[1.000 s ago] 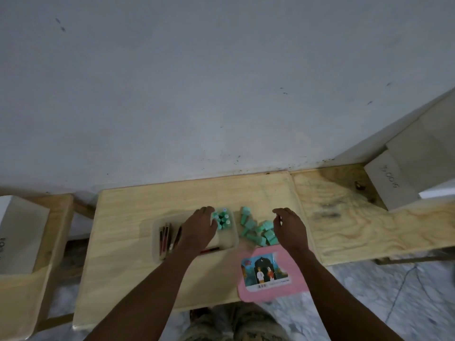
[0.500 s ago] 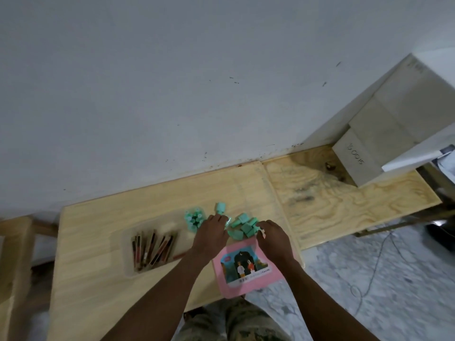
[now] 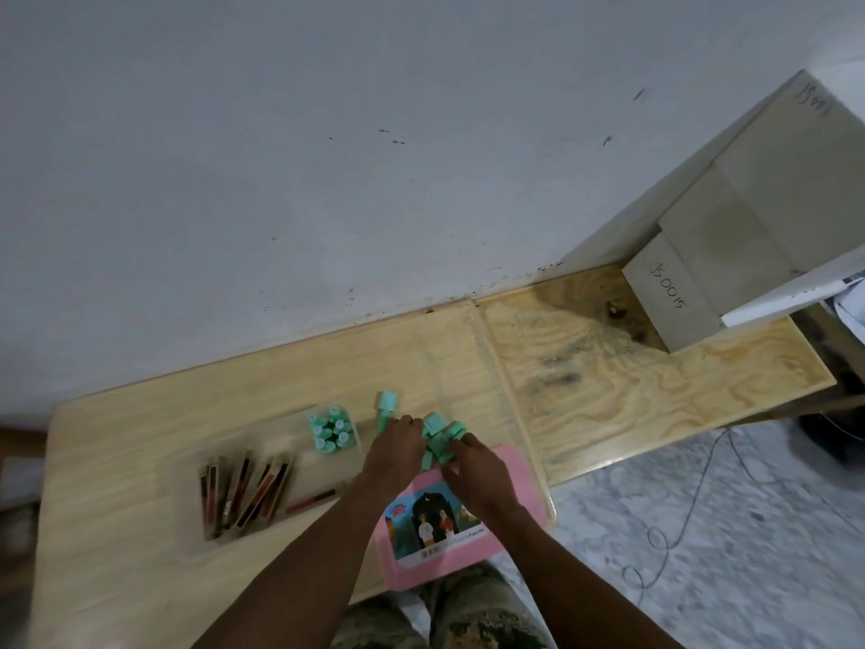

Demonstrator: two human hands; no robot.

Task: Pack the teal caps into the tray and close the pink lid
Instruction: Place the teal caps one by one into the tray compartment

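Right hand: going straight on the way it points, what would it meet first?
The right hand would meet the loose teal caps at its fingers first; beyond them probably the left hand, though depth is unclear.

One clear tray (image 3: 304, 456) holds about seven teal caps (image 3: 330, 428) at its one o'clock corner and roughly seven red pens (image 3: 243, 489) toward nine o'clock. One stray pen (image 3: 311, 502) lies at five o'clock. About eight loose caps (image 3: 434, 421). One pink lid (image 3: 519, 466).

Wooden table (image 3: 140, 428) bears clear tray (image 3: 299, 454), loose teal caps (image 3: 440, 443), pink lid (image 3: 520, 473), grey box (image 3: 674, 297)
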